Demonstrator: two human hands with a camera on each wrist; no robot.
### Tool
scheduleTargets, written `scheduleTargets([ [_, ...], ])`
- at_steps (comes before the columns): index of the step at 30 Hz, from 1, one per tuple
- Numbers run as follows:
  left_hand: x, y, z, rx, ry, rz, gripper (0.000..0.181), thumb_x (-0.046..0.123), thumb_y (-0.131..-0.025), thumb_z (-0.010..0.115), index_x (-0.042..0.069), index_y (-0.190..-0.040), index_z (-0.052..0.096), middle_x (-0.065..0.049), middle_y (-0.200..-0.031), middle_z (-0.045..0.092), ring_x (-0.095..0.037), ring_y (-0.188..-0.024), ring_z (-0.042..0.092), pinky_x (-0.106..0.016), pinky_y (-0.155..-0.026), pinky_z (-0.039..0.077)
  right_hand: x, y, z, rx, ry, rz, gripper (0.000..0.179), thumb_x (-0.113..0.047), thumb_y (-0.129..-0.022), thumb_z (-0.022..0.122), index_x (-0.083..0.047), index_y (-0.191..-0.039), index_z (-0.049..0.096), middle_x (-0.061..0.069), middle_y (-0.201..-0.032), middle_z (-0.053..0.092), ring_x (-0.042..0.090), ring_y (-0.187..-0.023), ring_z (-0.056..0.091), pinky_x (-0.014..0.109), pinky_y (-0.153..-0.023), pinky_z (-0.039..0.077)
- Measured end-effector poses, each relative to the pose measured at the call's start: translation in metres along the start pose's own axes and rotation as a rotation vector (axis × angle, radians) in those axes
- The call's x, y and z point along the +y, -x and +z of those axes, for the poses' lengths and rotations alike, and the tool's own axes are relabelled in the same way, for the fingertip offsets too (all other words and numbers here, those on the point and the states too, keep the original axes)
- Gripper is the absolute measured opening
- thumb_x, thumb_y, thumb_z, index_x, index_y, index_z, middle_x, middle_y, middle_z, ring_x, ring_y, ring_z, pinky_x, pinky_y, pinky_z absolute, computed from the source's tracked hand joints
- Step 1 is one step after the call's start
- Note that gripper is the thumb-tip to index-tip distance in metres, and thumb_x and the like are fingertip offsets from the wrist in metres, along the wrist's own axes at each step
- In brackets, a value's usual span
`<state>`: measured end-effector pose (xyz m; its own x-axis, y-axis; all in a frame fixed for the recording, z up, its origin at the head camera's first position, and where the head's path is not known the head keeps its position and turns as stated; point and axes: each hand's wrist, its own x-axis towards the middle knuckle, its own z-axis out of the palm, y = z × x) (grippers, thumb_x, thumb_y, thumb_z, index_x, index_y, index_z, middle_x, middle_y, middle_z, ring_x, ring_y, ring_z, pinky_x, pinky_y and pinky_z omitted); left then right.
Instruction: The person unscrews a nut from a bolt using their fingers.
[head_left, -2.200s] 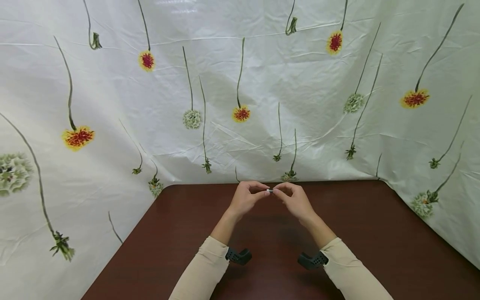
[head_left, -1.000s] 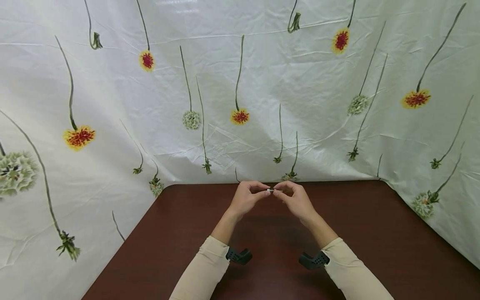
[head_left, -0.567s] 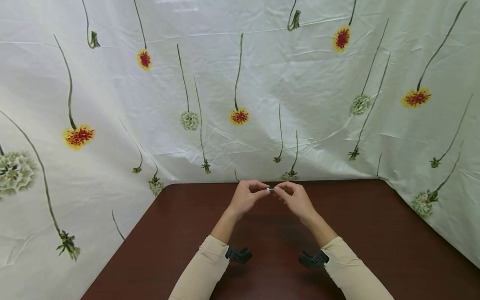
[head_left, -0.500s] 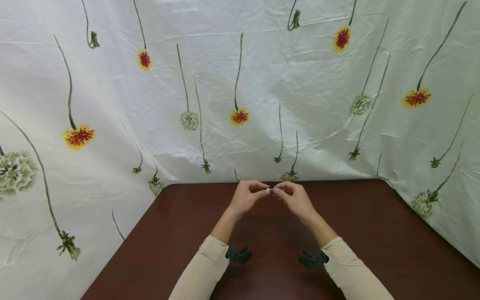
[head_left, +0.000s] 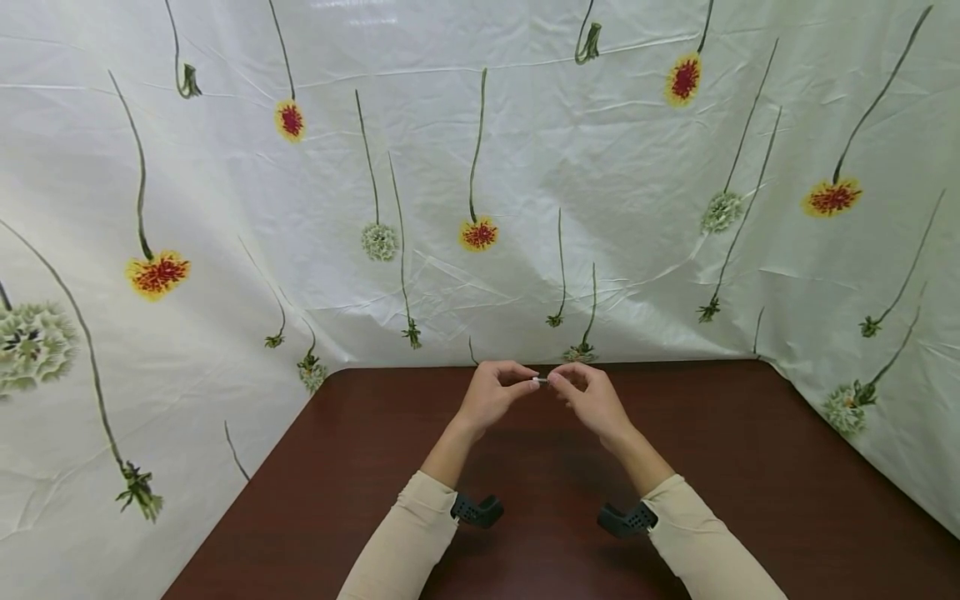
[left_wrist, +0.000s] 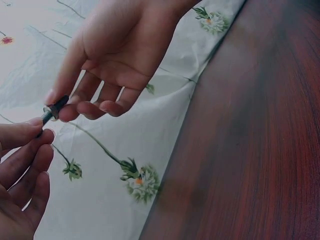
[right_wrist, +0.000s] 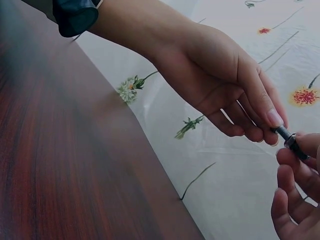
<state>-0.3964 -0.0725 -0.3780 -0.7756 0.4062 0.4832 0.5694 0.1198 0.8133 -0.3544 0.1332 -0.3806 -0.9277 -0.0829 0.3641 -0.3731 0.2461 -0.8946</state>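
Note:
Both hands meet over the far part of the table around a small threaded bolt (head_left: pixel 542 380). My left hand (head_left: pixel 483 402) pinches the end of its silver threaded shaft between thumb and fingertips. The right hand (head_left: pixel 597 407) pinches the other end, a black piece (left_wrist: pixel 61 102), between thumb and index finger. Where the black piece meets the thread sits a ring-shaped metal nut (right_wrist: pixel 290 142), close to the right fingertips. In both wrist views the remaining fingers of each hand are loosely bent, clear of the bolt.
Beneath the hands lies a dark red-brown wooden table (head_left: pixel 375 467). Its far edge runs just behind the hands, against a white flower-printed cloth (head_left: pixel 450 167). Each sleeved wrist carries a black camera mount (head_left: pixel 477 512).
The right thumb and fingers have shifted a little at the bolt's end, the thumb moving slightly outward. The left hand holds its place, and the bolt stays between both hands.

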Motion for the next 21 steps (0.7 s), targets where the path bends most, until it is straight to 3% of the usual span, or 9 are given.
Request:
scheduleTargets([
  [6, -0.001, 0.000, 0.000, 0.005, 0.007, -0.006, 0.019, 0.010, -0.095, 0.077, -0.001, -0.110, 0.079, -0.005, -0.104, 0.076, -0.021, -0.096, 0.070, -0.039, -0.081, 0.055, 0.000, -0.001, -0.001, 0.006, 0.007, -0.045, 0.013, -0.009, -0.100, 0.071, -0.001, -0.111, 0.072, 0.014, -0.103, 0.071, 0.032, -0.092, 0.065, 0.040, -0.077, 0.053],
  [9, -0.001, 0.000, -0.001, 0.006, 0.012, -0.015, 0.018, 0.010, -0.095, 0.077, 0.001, -0.109, 0.079, -0.004, -0.104, 0.076, -0.021, -0.097, 0.070, -0.038, -0.081, 0.055, 0.000, -0.001, -0.001, 0.011, 0.010, -0.064, 0.017, -0.006, -0.097, 0.073, -0.001, -0.113, 0.070, 0.013, -0.108, 0.070, 0.026, -0.091, 0.064, 0.038, -0.076, 0.051],
  [15, 0.000, -0.001, -0.001, 0.007, 0.000, -0.009, 0.019, 0.010, -0.095, 0.077, -0.001, -0.110, 0.079, -0.004, -0.103, 0.076, -0.020, -0.096, 0.070, -0.037, -0.081, 0.054, -0.001, 0.000, 0.000, 0.005, 0.000, -0.021, 0.029, -0.016, -0.101, 0.071, 0.000, -0.125, 0.067, 0.017, -0.111, 0.069, 0.039, -0.099, 0.065, 0.043, -0.081, 0.054],
  [18, 0.000, -0.001, -0.001, 0.005, -0.005, -0.010, 0.020, 0.011, -0.095, 0.077, -0.002, -0.110, 0.079, -0.004, -0.103, 0.076, -0.020, -0.096, 0.070, -0.038, -0.081, 0.055, -0.004, 0.000, 0.001, -0.004, 0.006, 0.002, 0.028, -0.019, -0.105, 0.066, 0.003, -0.122, 0.069, 0.020, -0.109, 0.070, 0.044, -0.102, 0.064, 0.042, -0.083, 0.054],
  [21, 0.001, 0.000, 0.000, 0.007, -0.002, -0.012, 0.019, 0.010, -0.095, 0.077, -0.001, -0.110, 0.079, -0.004, -0.103, 0.076, -0.020, -0.096, 0.070, -0.038, -0.081, 0.055, -0.012, 0.004, 0.001, -0.007, 0.018, -0.021, 0.021, -0.011, -0.104, 0.065, 0.006, -0.116, 0.070, 0.023, -0.106, 0.070, 0.041, -0.096, 0.064, 0.037, -0.078, 0.053],
])
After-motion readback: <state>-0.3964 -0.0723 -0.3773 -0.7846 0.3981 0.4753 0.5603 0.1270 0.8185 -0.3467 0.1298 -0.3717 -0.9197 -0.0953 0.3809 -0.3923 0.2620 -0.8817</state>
